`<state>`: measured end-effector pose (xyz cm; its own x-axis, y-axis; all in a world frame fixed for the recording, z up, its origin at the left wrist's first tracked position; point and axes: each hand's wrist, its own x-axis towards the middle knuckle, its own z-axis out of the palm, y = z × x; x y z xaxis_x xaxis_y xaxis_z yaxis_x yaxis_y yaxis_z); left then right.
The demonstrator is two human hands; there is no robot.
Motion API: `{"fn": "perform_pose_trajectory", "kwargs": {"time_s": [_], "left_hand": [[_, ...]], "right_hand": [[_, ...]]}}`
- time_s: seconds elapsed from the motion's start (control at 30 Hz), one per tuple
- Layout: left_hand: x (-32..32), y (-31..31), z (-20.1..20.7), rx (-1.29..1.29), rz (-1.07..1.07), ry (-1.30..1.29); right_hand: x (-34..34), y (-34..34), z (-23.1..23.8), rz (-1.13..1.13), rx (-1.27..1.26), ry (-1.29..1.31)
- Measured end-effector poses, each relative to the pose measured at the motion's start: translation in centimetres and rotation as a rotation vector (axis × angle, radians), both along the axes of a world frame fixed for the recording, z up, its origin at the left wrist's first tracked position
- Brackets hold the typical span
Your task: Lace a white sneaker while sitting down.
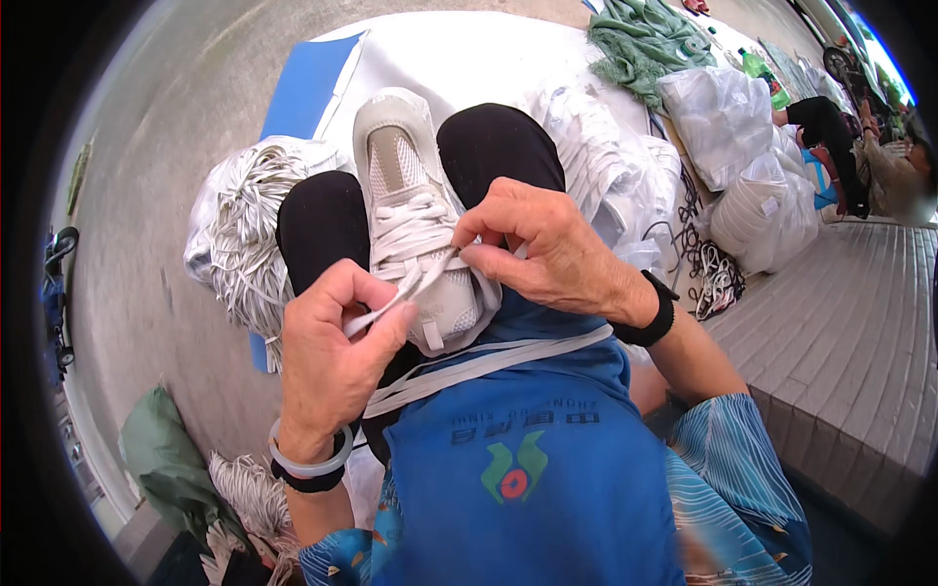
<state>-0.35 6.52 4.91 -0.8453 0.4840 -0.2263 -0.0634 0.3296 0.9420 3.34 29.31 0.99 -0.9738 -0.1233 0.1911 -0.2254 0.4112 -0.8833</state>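
Note:
A pale grey sneaker (399,146) rests between my knees, its toe pointing away from me and its heel loop near my lap. Flat off-white laces criss-cross its upper. My left hand (342,342) is closed on a shoelace (422,283) that runs slantwise over the shoe's opening. At the other side my right hand (537,244) pinches the lace between thumb and forefinger, close to the tongue. More pale laces (489,363) lie across the blue apron (547,459) on my lap. The lace ends inside my fingers are hidden.
A bundle of pale laces (259,215) lies left of my knees, beside a blue board (311,83). White plastic bags (718,127) and black cords (703,254) are at the right, near a slatted bench (831,342). Another person (884,166) sits at the far right.

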Motion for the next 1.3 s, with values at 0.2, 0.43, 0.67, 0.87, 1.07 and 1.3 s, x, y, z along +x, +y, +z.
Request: {"fn": "perform_pose_trajectory", "kwargs": {"time_s": [0.2, 0.43, 0.67, 0.87, 1.07, 1.3], "left_hand": [[0.1, 0.3, -0.3, -0.097, -0.049, 0.229], [0.5, 0.5, 0.2, -0.092, -0.178, 0.264], [0.5, 0.9, 0.3, -0.048, -0.197, 0.258], [0.3, 1.0, 0.6, -0.123, -0.179, 0.23], [0.6, 1.8, 0.5, -0.084, -0.071, 0.235], [0.6, 1.8, 0.2, -0.276, -0.179, 0.446]], "right_hand": [[-0.1, -0.1, -0.2, -0.013, 0.058, 0.079], [0.1, 0.5, 0.4, 0.02, -0.021, -0.087], [-0.4, -0.3, -0.9, 0.087, 0.101, 0.154], [-1.3, 0.4, -0.4, 0.176, 0.038, 0.031], [-1.6, 0.1, 0.2, 0.193, 0.125, 0.05], [-2.0, 0.5, -0.3, 0.26, -0.041, -0.126]]}}
